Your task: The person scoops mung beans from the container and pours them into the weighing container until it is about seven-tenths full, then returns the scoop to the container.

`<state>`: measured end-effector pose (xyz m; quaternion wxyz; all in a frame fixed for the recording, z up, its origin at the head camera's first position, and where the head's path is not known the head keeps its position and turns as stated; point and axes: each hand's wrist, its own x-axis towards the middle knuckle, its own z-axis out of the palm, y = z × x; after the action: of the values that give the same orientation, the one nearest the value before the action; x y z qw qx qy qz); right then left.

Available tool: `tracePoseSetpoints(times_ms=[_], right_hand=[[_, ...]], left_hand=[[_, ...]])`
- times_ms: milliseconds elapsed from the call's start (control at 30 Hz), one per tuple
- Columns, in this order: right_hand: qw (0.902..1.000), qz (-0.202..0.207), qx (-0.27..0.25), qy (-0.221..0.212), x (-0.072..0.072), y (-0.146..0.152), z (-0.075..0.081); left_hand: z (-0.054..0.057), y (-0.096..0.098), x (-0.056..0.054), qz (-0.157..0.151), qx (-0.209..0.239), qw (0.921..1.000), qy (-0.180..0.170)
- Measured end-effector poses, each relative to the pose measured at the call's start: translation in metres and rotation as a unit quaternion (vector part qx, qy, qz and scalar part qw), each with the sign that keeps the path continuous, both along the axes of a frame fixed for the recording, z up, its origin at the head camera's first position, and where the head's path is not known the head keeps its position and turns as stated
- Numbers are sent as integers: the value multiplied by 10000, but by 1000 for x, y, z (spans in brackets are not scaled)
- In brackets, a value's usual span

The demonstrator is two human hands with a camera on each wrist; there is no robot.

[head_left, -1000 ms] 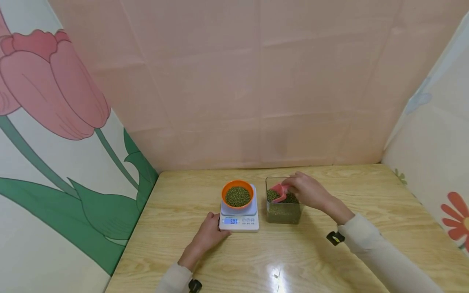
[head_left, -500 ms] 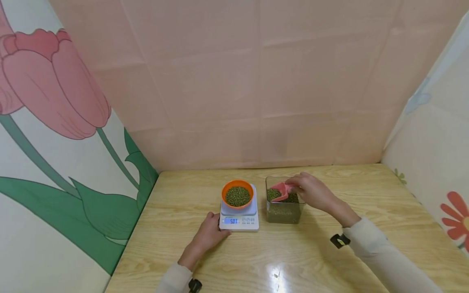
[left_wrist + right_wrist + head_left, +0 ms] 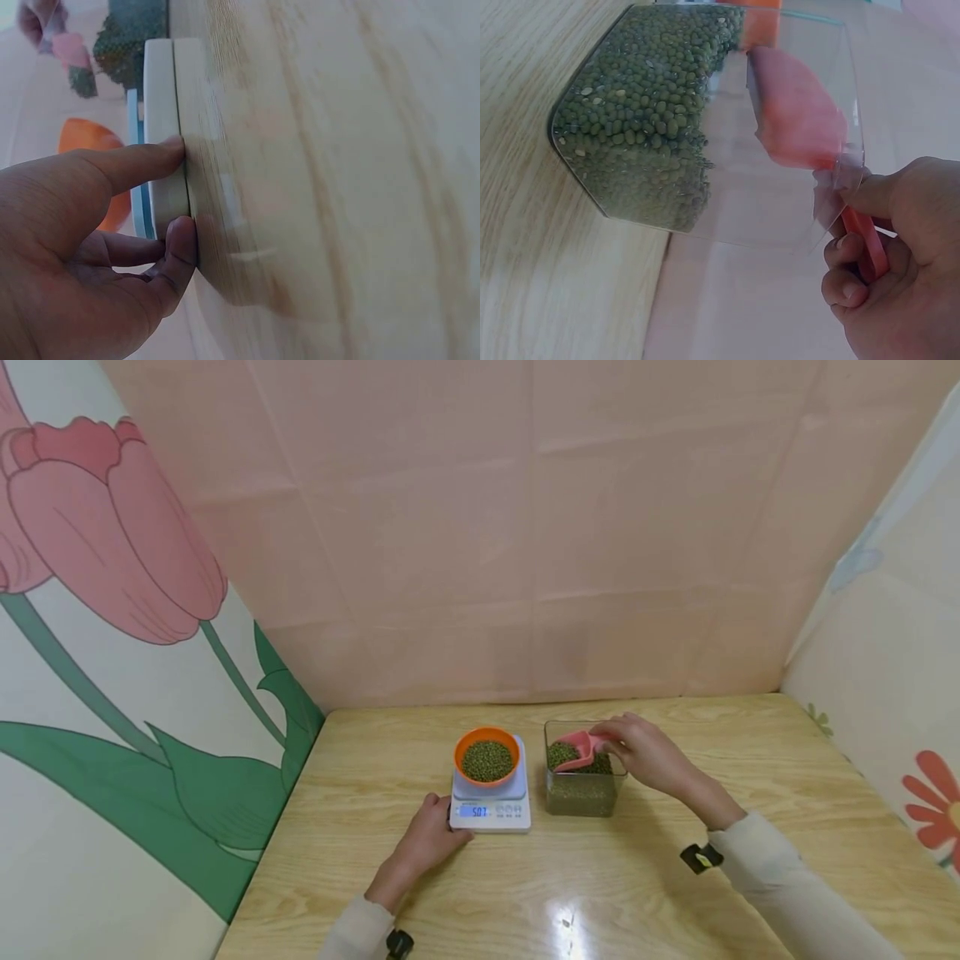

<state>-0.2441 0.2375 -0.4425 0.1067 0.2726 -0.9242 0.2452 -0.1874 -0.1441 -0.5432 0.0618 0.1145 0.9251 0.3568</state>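
My left hand (image 3: 429,837) grips the near left corner of a white kitchen scale (image 3: 517,824), thumb on its front edge and fingers along its side. The display reads 507. On the scale's platform stands an orange bowl (image 3: 460,750) of green mung beans (image 3: 487,762). To the right, a clear square container (image 3: 780,225) is partly filled with mung beans (image 3: 645,97). My right hand (image 3: 651,756) pinches the handle of a pink scoop (image 3: 576,752) at the container's right rim. In the right wrist view the scoop's head (image 3: 799,112) is inside the walls, above the bean level.
The wooden table (image 3: 360,760) runs back to a pinkish wall covering (image 3: 420,568). A wall painted with a tulip (image 3: 112,543) flanks the left side, and a pale flowered wall (image 3: 885,660) the right. Dark devices (image 3: 701,857) sit at both wrists.
My right hand has drawn the scoop slightly right within the container, and its forearm has shifted right too. The left hand, scale and bowl stay put, and the reading remains 507.
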Motion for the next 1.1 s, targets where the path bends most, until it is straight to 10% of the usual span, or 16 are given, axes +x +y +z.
tracePoseSetpoints(times_ms=[1100], right_hand=[[9973,-434,-572,-158,6,9,-12]], left_hand=[[2,1,0,-33,50,10000,-73]])
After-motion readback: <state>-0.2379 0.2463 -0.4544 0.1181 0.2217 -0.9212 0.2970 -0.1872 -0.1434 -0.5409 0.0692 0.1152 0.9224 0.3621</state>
